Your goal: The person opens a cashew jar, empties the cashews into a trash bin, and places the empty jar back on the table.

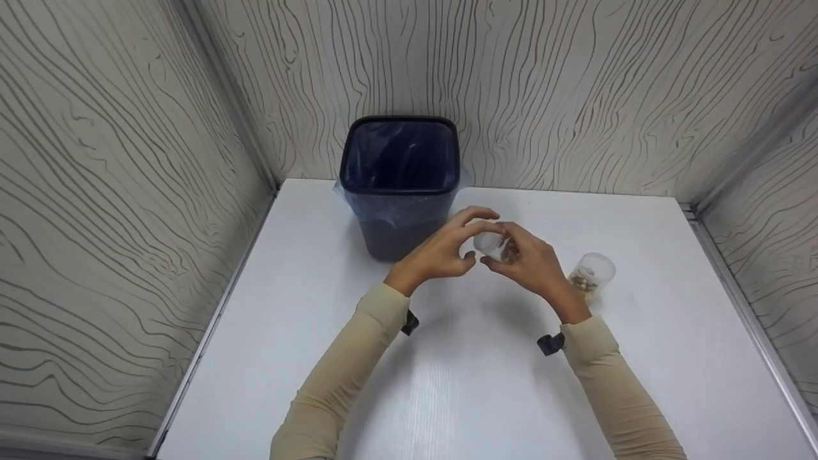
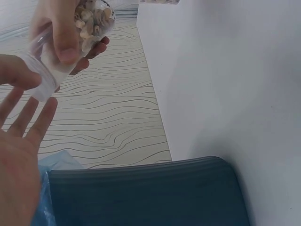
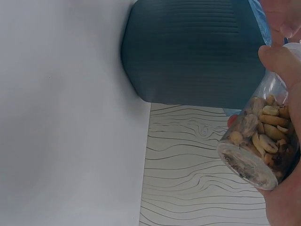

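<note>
A small clear jar of nuts [image 1: 503,249] hangs in the air in front of the bin, tilted on its side between both hands. My right hand [image 1: 533,265] grips the jar's body, thumb over the clear wall [image 3: 261,146]. My left hand [image 1: 447,249] arches over the white lid end, its thumb touching the lid [image 2: 40,75] while the other fingers [image 2: 23,122] stretch out below. In the left wrist view the nuts [image 2: 91,21] show through the jar under the right thumb.
A dark blue bin [image 1: 401,211] with a blue liner stands at the back of the white table [image 1: 479,383]. A second clear jar with nuts [image 1: 591,275] lies on the table to the right. Patterned walls close in on three sides.
</note>
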`<state>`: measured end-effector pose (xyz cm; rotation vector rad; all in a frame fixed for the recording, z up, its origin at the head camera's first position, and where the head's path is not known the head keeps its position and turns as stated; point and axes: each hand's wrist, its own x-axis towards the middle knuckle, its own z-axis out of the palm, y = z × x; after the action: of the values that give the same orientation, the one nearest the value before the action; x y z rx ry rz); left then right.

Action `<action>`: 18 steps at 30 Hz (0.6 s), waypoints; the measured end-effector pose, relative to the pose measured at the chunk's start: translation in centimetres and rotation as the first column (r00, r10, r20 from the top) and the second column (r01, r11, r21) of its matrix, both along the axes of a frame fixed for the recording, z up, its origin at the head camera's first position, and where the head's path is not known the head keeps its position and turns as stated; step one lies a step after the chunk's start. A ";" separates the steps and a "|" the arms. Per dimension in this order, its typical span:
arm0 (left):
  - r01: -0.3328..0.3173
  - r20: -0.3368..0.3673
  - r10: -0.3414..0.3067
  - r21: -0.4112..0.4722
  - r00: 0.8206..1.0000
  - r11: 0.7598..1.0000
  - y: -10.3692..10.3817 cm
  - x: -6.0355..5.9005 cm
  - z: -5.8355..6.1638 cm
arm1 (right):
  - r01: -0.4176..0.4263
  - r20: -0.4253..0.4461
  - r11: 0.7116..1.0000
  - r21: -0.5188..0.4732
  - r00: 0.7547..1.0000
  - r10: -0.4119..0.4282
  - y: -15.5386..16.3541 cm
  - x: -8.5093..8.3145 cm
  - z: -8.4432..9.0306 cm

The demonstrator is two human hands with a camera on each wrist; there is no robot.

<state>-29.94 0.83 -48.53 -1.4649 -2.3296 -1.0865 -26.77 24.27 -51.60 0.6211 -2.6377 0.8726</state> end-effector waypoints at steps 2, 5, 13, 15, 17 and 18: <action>0.000 -0.014 0.000 0.001 1.000 1.000 0.0 0.0 0.0 | 0.001 0.006 1.000 0.000 1.000 -0.001 0.0 0.0 0.0; -0.003 -0.025 0.003 0.006 1.000 1.000 0.1 0.1 0.0 | 0.003 0.010 1.000 0.003 1.000 -0.003 0.0 0.0 -0.1; -0.008 -0.005 0.008 0.000 1.000 1.000 0.0 0.1 0.0 | -0.012 -0.008 1.000 -0.016 1.000 0.012 0.0 0.0 -0.2; -0.020 0.004 0.020 -0.009 1.000 1.000 0.0 0.2 0.0 | -0.009 -0.005 1.000 -0.014 1.000 0.009 0.1 0.0 -0.2; -0.036 0.010 0.037 -0.017 0.999 0.999 -0.1 0.2 0.1 | -0.007 -0.006 1.000 -0.009 1.000 0.007 0.0 0.0 -0.2; -0.045 0.015 0.045 -0.019 0.999 0.999 -0.1 0.2 0.1 | -0.006 -0.006 1.000 -0.009 1.000 0.006 0.0 0.0 -0.2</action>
<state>-29.71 0.75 -48.44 -1.4083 -2.3776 -1.0708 -26.72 24.29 -51.81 0.6290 -2.6269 0.8824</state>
